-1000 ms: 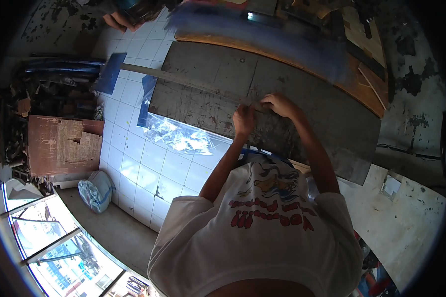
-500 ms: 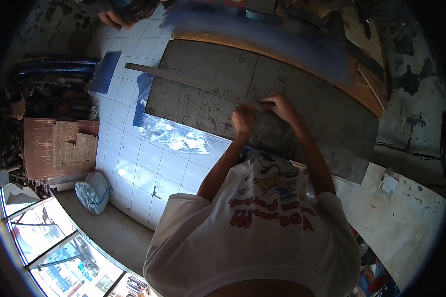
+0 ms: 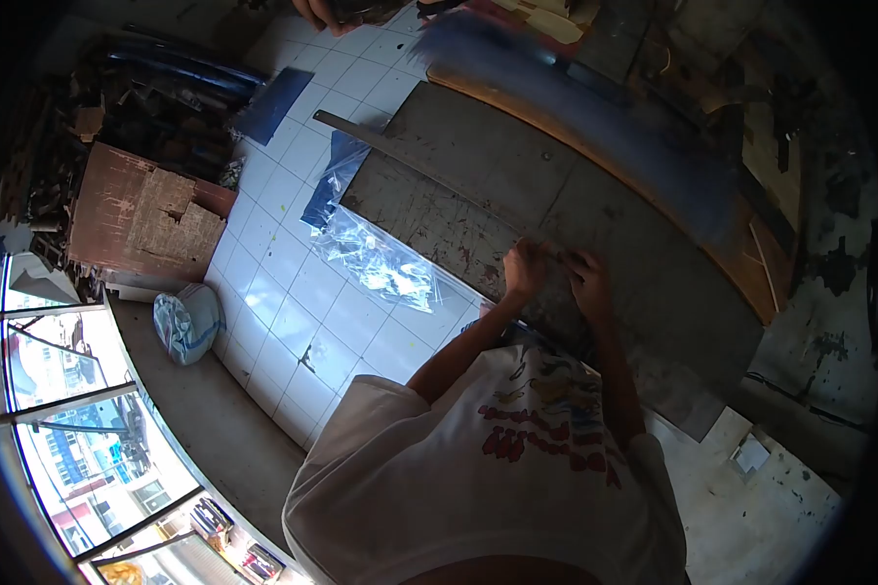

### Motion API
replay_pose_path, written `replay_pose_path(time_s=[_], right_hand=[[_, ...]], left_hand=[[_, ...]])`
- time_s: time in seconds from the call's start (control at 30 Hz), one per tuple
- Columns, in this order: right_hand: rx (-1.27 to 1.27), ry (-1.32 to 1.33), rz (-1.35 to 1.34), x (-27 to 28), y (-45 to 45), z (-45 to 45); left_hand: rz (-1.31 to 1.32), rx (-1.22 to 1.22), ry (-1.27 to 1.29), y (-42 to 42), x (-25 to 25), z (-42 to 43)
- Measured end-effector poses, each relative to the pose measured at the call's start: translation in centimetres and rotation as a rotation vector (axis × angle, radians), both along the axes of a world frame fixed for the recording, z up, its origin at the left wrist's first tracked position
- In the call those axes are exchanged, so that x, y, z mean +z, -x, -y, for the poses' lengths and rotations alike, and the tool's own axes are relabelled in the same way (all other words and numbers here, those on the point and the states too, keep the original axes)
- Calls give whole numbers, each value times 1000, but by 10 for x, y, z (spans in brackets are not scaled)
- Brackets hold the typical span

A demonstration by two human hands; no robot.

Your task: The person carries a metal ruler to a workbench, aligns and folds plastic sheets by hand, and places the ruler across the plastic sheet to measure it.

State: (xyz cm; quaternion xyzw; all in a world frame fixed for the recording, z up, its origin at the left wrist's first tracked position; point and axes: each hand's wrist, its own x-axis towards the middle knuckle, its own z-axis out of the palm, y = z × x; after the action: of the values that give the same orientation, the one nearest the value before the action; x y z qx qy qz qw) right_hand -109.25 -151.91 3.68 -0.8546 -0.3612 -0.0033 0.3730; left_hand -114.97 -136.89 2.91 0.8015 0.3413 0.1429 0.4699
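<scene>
A long, thin metal ruler [image 3: 410, 159] lies slantwise on the dark, scratched tabletop [image 3: 478, 146], its far end sticking out past the table's left edge. My left hand [image 3: 524, 273] is closed at the tabletop close to the ruler's near end; whatever is in its fingers is hidden. Just to its right, my right hand [image 3: 589, 283] has its fingers curled and pinched together. Something small and thin may lie between the two hands, too dim to name. Both wrists come in from the table's near side.
Clear plastic sheeting [image 3: 385, 268] hangs at the table's left edge over white floor tiles [image 3: 288, 292]. A wooden strip [image 3: 595, 146] borders the far edge, beside a bluish roll. Left stand a worn brown board [image 3: 146, 210] and a white sack [image 3: 187, 322]. Another person's hand [image 3: 322, 14] shows at the top.
The whole view has turned and shifted, so the table and both hands appear lower and further right. Both hands stay close together near the ruler's near end.
</scene>
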Motion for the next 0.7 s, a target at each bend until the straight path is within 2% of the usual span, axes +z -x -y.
replay_pose_path(time_s=[0.1,0.33,0.5,0.6,0.7], right_hand=[[11,-39,32,-1,0,-1],[14,-74,28,-7,-2,1],[-18,-50,-42,-5,0,1],[-19,-59,-60,1,1,0],[-10,-62,-94,-5,-2,2]], left_hand=[[-125,-23,262,3,36,-9],[-105,-159,307,-6,2,-25],[-186,-204,386,-7,27,-28],[-243,-243,367,-7,29,-29],[-218,-367,258,-7,11,-30]])
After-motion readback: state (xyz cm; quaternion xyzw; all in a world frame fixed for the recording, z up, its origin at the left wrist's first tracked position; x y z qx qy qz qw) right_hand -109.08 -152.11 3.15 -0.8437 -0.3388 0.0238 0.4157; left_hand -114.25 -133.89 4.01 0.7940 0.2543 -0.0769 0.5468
